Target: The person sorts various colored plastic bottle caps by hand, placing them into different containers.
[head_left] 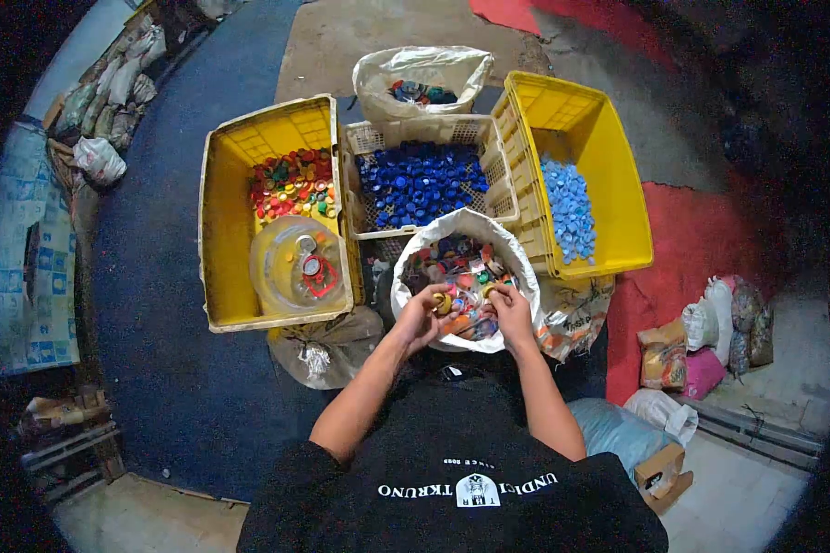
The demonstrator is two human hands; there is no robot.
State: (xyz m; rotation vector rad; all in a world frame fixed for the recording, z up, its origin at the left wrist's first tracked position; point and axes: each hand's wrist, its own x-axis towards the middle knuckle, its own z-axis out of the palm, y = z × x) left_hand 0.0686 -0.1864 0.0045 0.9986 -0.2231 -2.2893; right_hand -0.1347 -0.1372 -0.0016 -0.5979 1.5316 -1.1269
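Note:
Both my hands are over a white sack (402, 293) with a rolled rim, full of mixed plastic bottle caps (456, 263). My left hand (421, 320) is at the sack's near left side, its fingers curled round a yellow cap (444, 302). On the other side, my right hand (511, 311) pinches a yellowish cap (488, 290) between thumb and fingers. Caps of several colours and bits of clear plastic lie beneath the hands. My fingers partly cover both held caps.
Beyond the sack, a white crate (512, 198) holds dark blue caps. A yellow crate (214, 230) at left contains red, yellow and green caps and a clear round container (272, 267). Light blue caps lie in the right yellow crate (613, 184). Another sack (378, 92) stands behind.

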